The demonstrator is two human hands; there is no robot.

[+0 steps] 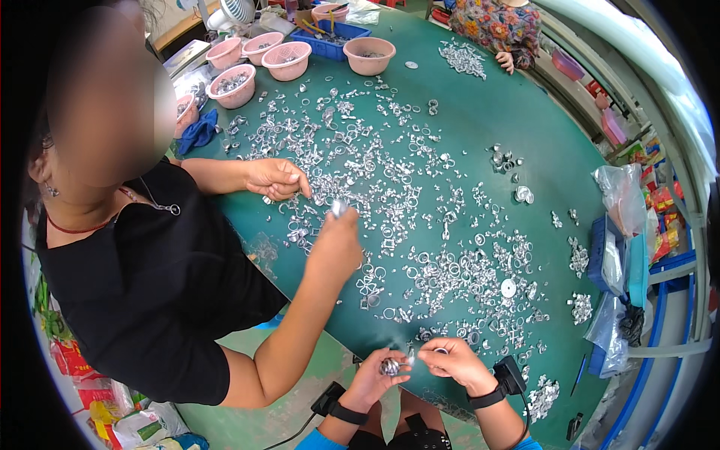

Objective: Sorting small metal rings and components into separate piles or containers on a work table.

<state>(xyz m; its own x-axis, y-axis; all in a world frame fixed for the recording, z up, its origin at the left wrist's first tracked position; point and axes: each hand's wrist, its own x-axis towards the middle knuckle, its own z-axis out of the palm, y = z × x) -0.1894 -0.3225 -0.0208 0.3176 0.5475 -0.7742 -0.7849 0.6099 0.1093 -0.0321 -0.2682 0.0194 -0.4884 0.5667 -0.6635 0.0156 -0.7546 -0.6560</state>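
Observation:
At the table's near edge my left hand (369, 381) has its fingers curled round several shiny silver metal pieces (390, 367), rounded and ring-like. Close on its right, my right hand (459, 366) is closed in a pinch. A small pale silver piece (410, 357), smeared by motion, shows between the two hands; which fingers grip it I cannot tell. A dark ring-shaped bit (441, 350) shows at the right hand's fingers. Just beyond my hands lies a broad spread of small silver metal parts and rings (465, 274).
On my left a co-worker in a black top (150, 285) works over the green table (547, 161). Pink bowls (287, 61) and a blue basket (330, 41) stand at the far left. Small silver piles (543, 397) line the right side, near blue bins (606, 255). Another person's hand (505, 61) rests at the far edge.

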